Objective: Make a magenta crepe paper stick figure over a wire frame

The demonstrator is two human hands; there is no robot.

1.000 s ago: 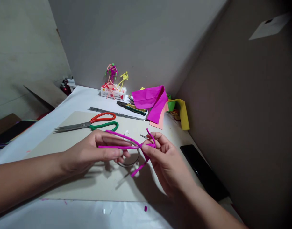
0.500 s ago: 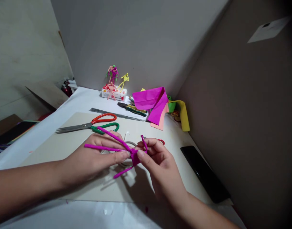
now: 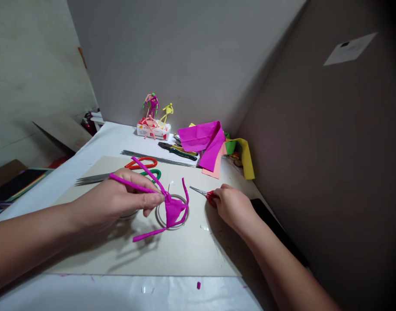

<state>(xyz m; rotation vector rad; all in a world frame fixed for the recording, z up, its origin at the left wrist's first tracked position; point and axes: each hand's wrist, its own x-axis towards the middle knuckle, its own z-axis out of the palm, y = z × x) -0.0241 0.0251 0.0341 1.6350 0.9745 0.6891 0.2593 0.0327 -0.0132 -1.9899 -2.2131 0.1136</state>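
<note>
A magenta paper figure (image 3: 173, 211) with a triangular body and thin wrapped limbs is pinched between the thumb and fingers of my left hand (image 3: 126, 194). It hangs above the board, in front of a roll of tape (image 3: 159, 219) lying there. Over to the right, my right hand (image 3: 232, 205) is closed around the red handle of small scissors (image 3: 202, 192), whose blades point left. The fingers hide most of that handle. Behind my left hand lie large scissors (image 3: 142, 163) with one red and one green handle, partly covered by the hand.
Pliers (image 3: 178, 151) and a bundle of thin wires (image 3: 152, 158) lie behind the board (image 3: 97, 259). Magenta crepe paper (image 3: 206, 140) and a yellow strip (image 3: 246, 157) are at the back right. Small figures stand at a white packet (image 3: 154, 131). A black phone (image 3: 282, 229) lies right, partly hidden.
My right hand has let go of the magenta figure, moved right and taken hold of the small scissors. My left hand still holds the figure, now slightly further left.
</note>
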